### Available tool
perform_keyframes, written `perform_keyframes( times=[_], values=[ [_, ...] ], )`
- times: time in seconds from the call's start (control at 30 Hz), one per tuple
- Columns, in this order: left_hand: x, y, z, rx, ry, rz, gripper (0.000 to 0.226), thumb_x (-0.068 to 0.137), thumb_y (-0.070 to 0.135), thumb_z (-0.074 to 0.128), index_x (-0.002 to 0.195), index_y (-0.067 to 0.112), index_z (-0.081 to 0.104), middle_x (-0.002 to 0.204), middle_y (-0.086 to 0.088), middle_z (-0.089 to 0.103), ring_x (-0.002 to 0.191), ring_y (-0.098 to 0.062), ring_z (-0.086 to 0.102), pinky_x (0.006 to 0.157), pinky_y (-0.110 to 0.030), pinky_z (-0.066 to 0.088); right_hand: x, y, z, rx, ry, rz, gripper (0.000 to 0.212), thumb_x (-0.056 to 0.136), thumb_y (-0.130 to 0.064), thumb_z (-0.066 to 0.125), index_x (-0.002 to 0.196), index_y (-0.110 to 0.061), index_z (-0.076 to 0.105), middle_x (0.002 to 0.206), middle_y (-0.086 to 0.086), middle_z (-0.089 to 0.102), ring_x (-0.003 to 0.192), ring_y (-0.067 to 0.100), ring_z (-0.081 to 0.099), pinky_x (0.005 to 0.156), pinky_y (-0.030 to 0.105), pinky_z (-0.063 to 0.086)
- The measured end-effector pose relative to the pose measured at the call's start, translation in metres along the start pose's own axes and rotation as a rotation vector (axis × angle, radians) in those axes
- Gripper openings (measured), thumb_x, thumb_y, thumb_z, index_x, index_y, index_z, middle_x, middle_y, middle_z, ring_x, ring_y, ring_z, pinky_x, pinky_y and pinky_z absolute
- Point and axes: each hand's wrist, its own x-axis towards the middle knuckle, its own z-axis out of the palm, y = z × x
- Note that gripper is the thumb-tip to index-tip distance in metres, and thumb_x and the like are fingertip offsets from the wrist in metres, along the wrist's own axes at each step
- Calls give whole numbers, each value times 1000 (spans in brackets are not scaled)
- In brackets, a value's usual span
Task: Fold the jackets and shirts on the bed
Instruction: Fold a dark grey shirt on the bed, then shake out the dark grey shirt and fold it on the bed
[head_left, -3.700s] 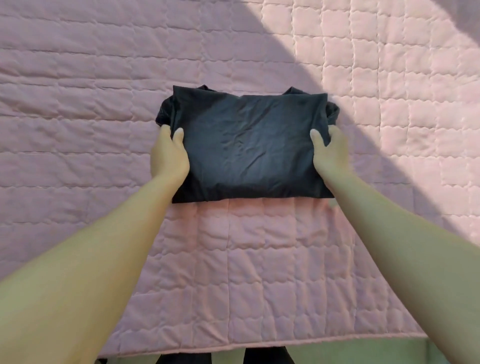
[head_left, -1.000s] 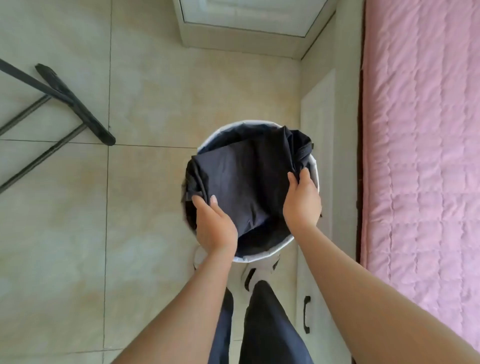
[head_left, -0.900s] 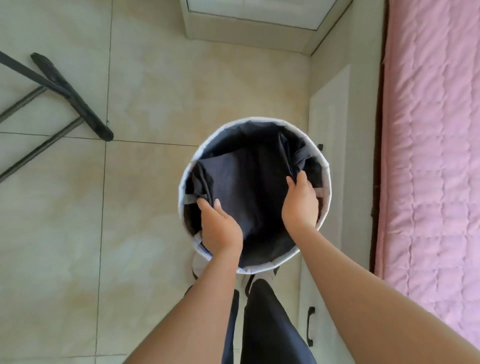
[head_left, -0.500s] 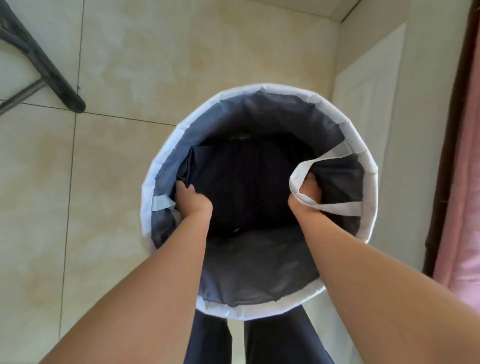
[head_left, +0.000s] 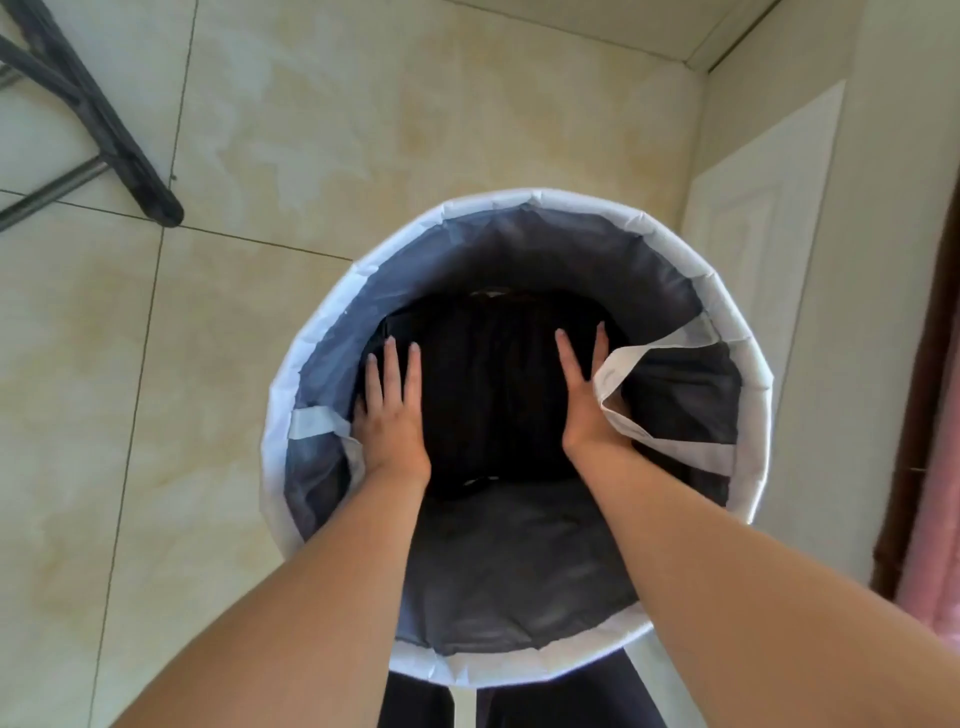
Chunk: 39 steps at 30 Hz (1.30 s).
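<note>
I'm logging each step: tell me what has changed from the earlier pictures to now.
The folded dark garment went from the bed down to the bottom of the white basket. The left hand and right hand let go of its edges and now lie flat on it. The basket stayed put.

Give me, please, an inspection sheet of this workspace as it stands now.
Surface: beige tiled floor; the basket stands on it.
Job's things: dark garment lies flat at the basket's bottom.
Clutter: nothing seen.
Hands: left hand and right hand press flat on the garment, fingers straight; a white strap crosses in front of the right hand.
Cables: nothing seen.
Surroundings: black stand leg at upper left; white panel at right; pink bedding at the right edge.
</note>
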Motion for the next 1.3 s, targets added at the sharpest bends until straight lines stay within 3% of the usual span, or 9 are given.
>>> perform_keyframes(
  times=[0.1, 0.2, 0.37, 0.43, 0.53, 0.63, 0.77, 1.13, 1.3],
  values=[
    [28, -9, 7, -79, -144, -30, 121, 74, -13, 63, 147, 21, -28, 158, 5, -25, 148, -14, -12, 114, -27, 28, 24, 14, 19, 189, -20, 20, 99, 87, 17, 45, 150, -22, -21, 158, 11, -20, 147, 38, -8, 122, 34, 8],
    [47, -13, 25, -93, -228, -45, 129, 72, -11, 70, 145, 22, -32, 157, 8, -26, 147, -11, -12, 116, -29, 25, 42, 22, 33, 57, -122, 23, 110, 87, 11, 52, 144, -44, -24, 157, 5, -26, 148, 33, -9, 119, 47, 17],
    [51, -7, 17, -113, -296, -31, 121, 75, -10, 68, 149, 20, -24, 159, 5, -21, 149, -17, -5, 117, -35, 26, 44, 20, 29, -70, -173, -1, 89, 94, -5, 51, 152, -34, -11, 160, 7, -17, 149, 30, -2, 121, 38, 11],
    [39, -5, -5, -163, -280, -46, 104, 81, -6, 62, 154, 19, -8, 161, -1, -3, 147, -24, 15, 113, -40, 33, 33, 12, 13, 9, -179, 34, 65, 100, -24, 44, 155, -23, 9, 162, 8, 5, 148, 27, 11, 117, 20, 10],
    [5, -6, -47, -329, -248, -35, 69, 89, 8, 59, 149, 12, 25, 145, -13, 39, 130, -31, 44, 104, -42, 42, -10, -19, -42, 142, -118, 86, 59, 98, -25, 48, 151, -25, 23, 152, 3, 30, 134, 27, 40, 108, 34, 35],
    [-41, -11, -101, -562, -230, 5, 40, 92, 28, 61, 130, 22, 52, 115, 2, 64, 108, -20, 60, 91, -36, 48, -63, -63, -101, 365, -98, -8, 50, 96, -14, 51, 143, -25, 39, 143, -1, 42, 125, 22, 50, 100, 36, 45],
    [-112, -36, -191, -853, -81, -14, 17, 91, 33, 62, 107, 30, 63, 101, 10, 69, 84, -12, 62, 79, -30, 49, -154, -111, -201, 517, -6, -173, 37, 96, -17, 50, 132, -26, 50, 129, -9, 55, 110, 8, 54, 96, 32, 47],
    [-337, -134, -460, -941, 394, -58, 13, 95, 37, 54, 104, 37, 63, 103, 20, 67, 97, 3, 61, 88, -28, 50, -356, -198, -486, 389, 127, -620, 27, 99, -27, 47, 124, -35, 55, 118, -19, 54, 93, 3, 57, 77, 22, 46],
    [-437, -166, -533, -996, 626, -155, 11, 96, 37, 51, 97, 38, 62, 96, 18, 69, 93, 0, 62, 86, -32, 51, -424, -247, -550, 382, 168, -853, 24, 98, -27, 46, 117, -36, 58, 118, -21, 58, 101, -4, 55, 84, 26, 53]
  ],
)
